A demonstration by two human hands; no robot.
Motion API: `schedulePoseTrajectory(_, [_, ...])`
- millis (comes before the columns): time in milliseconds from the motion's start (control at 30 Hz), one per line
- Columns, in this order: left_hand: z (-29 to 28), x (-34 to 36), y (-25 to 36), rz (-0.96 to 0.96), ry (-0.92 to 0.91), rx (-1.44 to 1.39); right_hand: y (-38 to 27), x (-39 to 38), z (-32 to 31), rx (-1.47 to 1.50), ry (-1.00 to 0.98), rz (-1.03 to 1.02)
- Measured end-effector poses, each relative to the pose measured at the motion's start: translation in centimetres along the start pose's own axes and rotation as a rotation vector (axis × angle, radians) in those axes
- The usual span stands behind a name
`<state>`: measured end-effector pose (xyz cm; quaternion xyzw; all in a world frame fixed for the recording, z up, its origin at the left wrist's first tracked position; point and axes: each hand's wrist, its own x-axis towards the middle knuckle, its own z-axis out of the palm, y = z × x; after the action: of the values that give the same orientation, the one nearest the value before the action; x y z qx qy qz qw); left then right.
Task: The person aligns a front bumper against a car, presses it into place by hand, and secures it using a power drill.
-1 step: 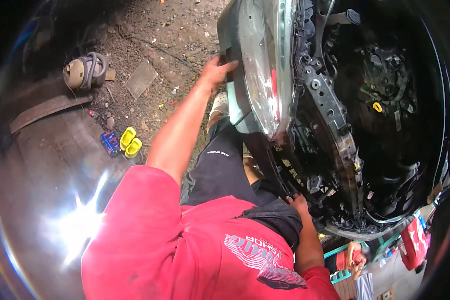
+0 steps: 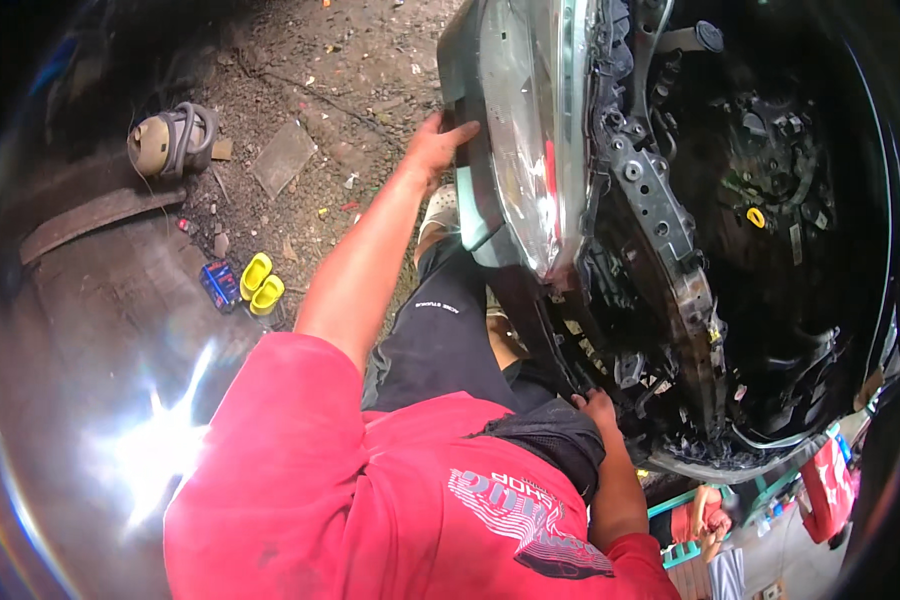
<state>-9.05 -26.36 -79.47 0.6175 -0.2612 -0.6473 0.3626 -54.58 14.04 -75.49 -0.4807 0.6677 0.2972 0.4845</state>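
Observation:
My left hand (image 2: 436, 146) grips the outer edge of a car's front bumper (image 2: 477, 205), its thumb over the dark panel. The bumper runs beside a clear headlight (image 2: 523, 160) with a red part inside. Lower down, my right hand (image 2: 594, 406) has its fingers curled on the bumper's black lower edge, near my waist. Behind the headlight are the metal front support (image 2: 660, 210) and the dark engine bay (image 2: 782, 180), which has a yellow ring. My legs stand close beside the bumper.
On the gravel at left lie a canister vacuum (image 2: 160, 143), a curved strip (image 2: 90, 222), yellow clogs (image 2: 256, 277) and a blue box (image 2: 219, 287). A bright glare covers the lower left. Another person (image 2: 700, 520) is at lower right, near a green rack and red items.

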Motion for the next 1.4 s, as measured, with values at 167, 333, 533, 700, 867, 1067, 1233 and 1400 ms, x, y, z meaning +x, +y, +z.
schedulePoseTrajectory(167, [1.5, 0.4, -2.0, 0.118, 0.046, -0.071, 0.6, 0.0, 0.3, -0.066, 0.007, 0.033])
schedulePoseTrajectory(333, [1.2, 0.7, -2.7, 0.081, 0.041, 0.025, 2.4, 1.3, 1.1, -0.093, 0.001, -0.010])
schedulePoseTrajectory(533, [0.4, -0.1, -0.8, 0.052, -0.051, 0.238, 2.9, 1.7, 1.1, -0.105, 0.037, -0.006])
schedulePoseTrajectory(700, [-8.3, 3.9, 0.1, 0.038, 0.268, 0.266, 2.6, 0.7, 0.7, 0.004, -0.021, -0.012])
schedulePoseTrajectory(867, [-16.6, 11.3, 3.0, 0.211, 0.889, 0.349, 3.3, 3.2, 2.7, -0.261, -0.176, -0.034])
schedulePoseTrajectory(1067, [3.6, 15.8, 6.8, 0.201, 0.601, 0.295, 10.2, 6.2, 4.9, -0.328, -0.158, -0.004])
schedulePoseTrajectory(1233, [1.4, 16.2, 6.9, 0.289, 0.579, 0.399, 10.6, 8.0, 4.9, -0.438, -0.221, -0.046])
schedulePoseTrajectory(1400, [3.8, 17.0, 6.8, 0.224, 0.496, 0.391, 13.8, 6.4, 8.8, -0.715, -0.340, -0.207])
